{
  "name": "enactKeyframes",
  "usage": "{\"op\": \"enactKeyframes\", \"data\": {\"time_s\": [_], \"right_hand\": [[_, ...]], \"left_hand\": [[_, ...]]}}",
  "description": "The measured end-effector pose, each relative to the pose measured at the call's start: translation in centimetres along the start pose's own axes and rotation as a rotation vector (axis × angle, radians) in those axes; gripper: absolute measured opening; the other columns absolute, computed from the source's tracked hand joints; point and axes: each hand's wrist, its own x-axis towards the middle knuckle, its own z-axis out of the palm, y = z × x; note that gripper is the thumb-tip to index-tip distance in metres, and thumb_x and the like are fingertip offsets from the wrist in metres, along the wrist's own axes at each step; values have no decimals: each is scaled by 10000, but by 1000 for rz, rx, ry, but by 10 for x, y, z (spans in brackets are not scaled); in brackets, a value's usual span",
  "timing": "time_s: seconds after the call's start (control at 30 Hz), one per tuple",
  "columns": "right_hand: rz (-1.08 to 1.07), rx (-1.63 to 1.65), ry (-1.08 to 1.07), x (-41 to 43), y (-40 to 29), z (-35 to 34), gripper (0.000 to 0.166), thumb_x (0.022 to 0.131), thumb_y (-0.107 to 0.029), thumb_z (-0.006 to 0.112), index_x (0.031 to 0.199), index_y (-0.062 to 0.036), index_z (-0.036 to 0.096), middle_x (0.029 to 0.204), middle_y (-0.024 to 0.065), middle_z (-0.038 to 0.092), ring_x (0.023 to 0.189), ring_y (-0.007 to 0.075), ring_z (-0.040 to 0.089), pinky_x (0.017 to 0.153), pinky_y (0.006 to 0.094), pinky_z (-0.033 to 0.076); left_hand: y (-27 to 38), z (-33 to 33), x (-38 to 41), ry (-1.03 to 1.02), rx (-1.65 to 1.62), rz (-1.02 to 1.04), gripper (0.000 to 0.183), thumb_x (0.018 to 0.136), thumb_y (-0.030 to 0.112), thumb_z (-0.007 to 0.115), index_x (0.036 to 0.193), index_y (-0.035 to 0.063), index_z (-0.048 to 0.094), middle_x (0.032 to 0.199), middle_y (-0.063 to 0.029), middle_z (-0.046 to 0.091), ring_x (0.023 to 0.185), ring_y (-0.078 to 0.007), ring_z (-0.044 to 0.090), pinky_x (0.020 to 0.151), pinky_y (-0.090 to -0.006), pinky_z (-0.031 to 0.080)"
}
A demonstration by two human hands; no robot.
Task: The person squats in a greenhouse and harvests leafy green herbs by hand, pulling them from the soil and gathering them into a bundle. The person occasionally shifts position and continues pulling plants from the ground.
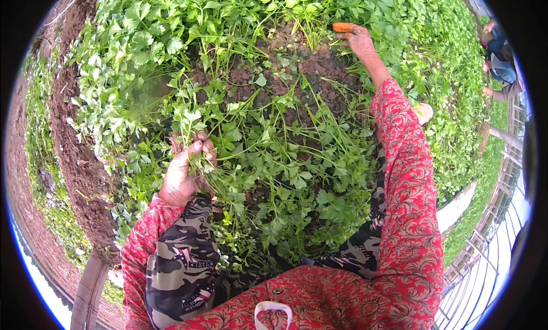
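Note:
My left hand (184,169) is closed around a small bunch of leafy celery-like plants (188,124), stems between thumb and fingers. Reddish-brown roots with soil show beside the hand. At the top right, my right hand (357,41) reaches out over the bed with its fingers apart and nothing visible in them. An orange cover (342,27) is on one of its fingers. Just left of it, a standing clump (312,37) grows from the brown soil (327,71). Between my arms, many loose-looking stems and leaves (274,150) sprawl over the ground.
Dense standing greens (141,26) border the far and left sides. A bare soil furrow (77,137) runs along the left. At the right rim, other people (501,60) are beside the bed. A pale post (87,291) stands at lower left.

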Motion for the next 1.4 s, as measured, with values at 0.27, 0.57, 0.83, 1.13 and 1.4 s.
{"op": "enactKeyframes", "data": {"time_s": [0.27,0.57,0.83,1.13,1.4], "right_hand": [[-406,-1022,0,-23,-8,22,191,782,-18,507,915,-62,638,904,155,636,780,317,633,693,403,524],[-91,-922,-254,-44,-16,30,129,753,-134,594,821,-39,649,802,167,648,792,293,635,692,379,512],[289,-81,212,5,-4,33,264,743,-167,681,997,-104,649,728,68,669,599,150,641,628,281,506],[360,-524,113,39,3,48,262,769,-299,648,924,-88,644,819,81,666,804,192,642,751,326,489],[350,-457,175,32,-4,41,234,796,-222,580,952,-56,632,785,86,668,711,199,651,742,312,497]], "left_hand": [[0,2,-1,48,52,-7,200,837,143,592,1000,115,479,817,4,496,740,-138,490,659,-270,421],[1,1,1,23,59,-3,184,850,157,583,993,120,472,810,12,495,732,-130,490,656,-266,407],[0,3,2,-8,72,0,191,843,150,585,999,114,481,818,8,500,734,-136,494,659,-279,411],[2,-2,-2,62,46,30,215,812,139,621,991,100,507,815,-19,515,760,-159,506,657,-276,433],[2,-7,-2,37,26,24,226,819,145,619,1010,101,507,828,-19,519,766,-161,508,662,-278,437]]}}
